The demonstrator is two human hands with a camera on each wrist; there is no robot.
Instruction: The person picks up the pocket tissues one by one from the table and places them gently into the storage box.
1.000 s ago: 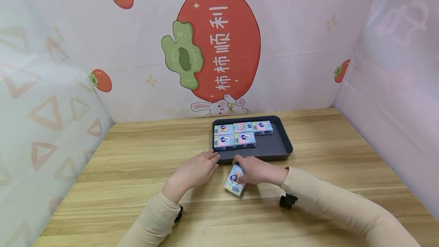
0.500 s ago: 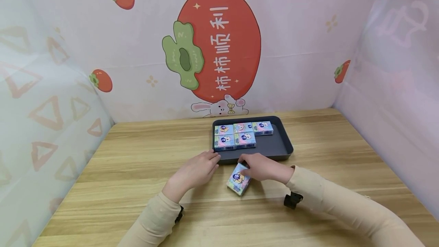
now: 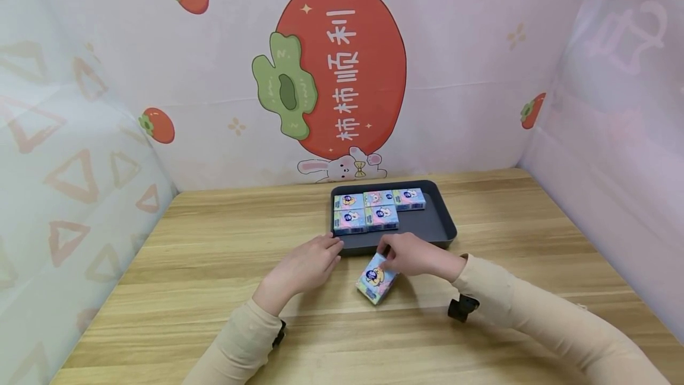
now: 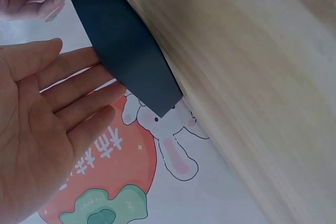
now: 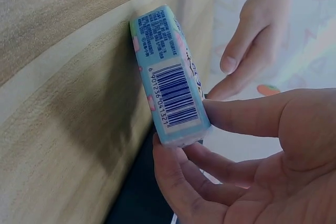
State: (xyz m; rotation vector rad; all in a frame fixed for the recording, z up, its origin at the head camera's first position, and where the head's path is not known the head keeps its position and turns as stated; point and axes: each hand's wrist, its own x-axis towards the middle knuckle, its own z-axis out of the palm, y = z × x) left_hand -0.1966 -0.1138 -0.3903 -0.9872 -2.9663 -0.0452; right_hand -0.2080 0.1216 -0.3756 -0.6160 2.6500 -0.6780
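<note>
My right hand (image 3: 415, 253) pinches a small blue-and-pink pack of pocket tissues (image 3: 374, 280) between thumb and fingers, close over the table in front of the tray. In the right wrist view, the barcode side of this tissue pack (image 5: 176, 95) faces the camera, with the thumb on one face and fingers on the other. My left hand (image 3: 304, 263) rests its extended fingertips at the front-left corner of a dark grey tray (image 3: 424, 229). The left wrist view shows its fingers (image 4: 73, 90) straight against the tray's outer wall (image 4: 131, 51).
Several matching tissue packs (image 3: 382, 217) lie inside the tray, three along the back row and two in front at the left. The tray stands near the back of the wooden table (image 3: 230, 242), before a printed cloth backdrop (image 3: 214, 76).
My right hand has shifted slightly right and toward the tray, with the tissue pack moving and turning along. The left hand stays at the tray corner.
</note>
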